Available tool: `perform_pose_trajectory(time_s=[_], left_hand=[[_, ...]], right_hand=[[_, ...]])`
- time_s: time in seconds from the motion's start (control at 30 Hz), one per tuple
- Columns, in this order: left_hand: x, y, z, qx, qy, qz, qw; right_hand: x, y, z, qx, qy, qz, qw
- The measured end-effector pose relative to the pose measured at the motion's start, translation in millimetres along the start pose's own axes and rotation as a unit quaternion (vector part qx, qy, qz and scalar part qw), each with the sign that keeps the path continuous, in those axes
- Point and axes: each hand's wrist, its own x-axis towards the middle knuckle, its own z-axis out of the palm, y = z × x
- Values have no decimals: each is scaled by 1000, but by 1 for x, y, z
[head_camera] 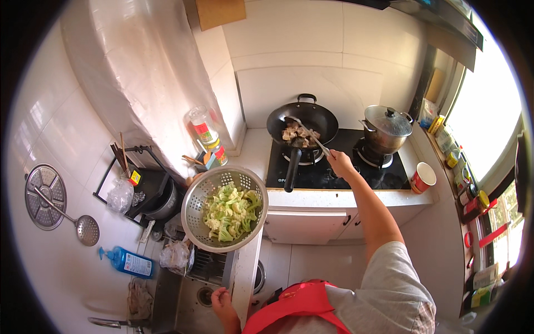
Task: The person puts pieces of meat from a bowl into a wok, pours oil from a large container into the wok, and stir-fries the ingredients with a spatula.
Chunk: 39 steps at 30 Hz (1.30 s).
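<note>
My right hand [342,163] is closed around the handle of a metal spatula [311,135], whose head is inside a black wok [325,121] on the gas stove [342,175]. Browned pieces of meat [298,133] lie in the wok under and beside the spatula. Near the sink's edge at the lower middle is my left hand [222,298], with its fingers curled; whether they hold anything does not show. A perforated metal colander [192,217] of cut cauliflower [231,211] sits on the counter left of the stove.
A lidded metal pot [386,129] occupies the right burner, beside a paper tub [423,177]. The wok's handle [293,169] juts over the counter's front edge. Jars [475,206] line the windowsill. Left are the sink [187,309], a blue pump bottle [129,262] and a dish rack [106,181].
</note>
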Motion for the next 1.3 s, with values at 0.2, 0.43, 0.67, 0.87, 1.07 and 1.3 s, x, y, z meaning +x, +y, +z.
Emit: perform_pose_trajectory(time_s=[0.2,0.43,0.67,0.87,1.07,1.3], left_hand=[[-4,6,9,4,5,-14,1000],[1,1,17,-7,-19,-20,1000],[4,4,23,13,-46,-15,999],[4,6,38,-12,-82,-26,996],[1,5,25,4,-31,-36,999],[-11,-1,17,-24,1,-74,997]], right_hand=[[-57,-52,-69,-325,-49,-79,941],[-100,-48,-131,-425,-30,-55,903],[-115,-71,-186,-335,-48,-51,940],[-74,-40,-123,-363,-18,-73,929],[-53,-9,-92,-155,71,-37,985],[6,38,-28,-11,82,38,996]])
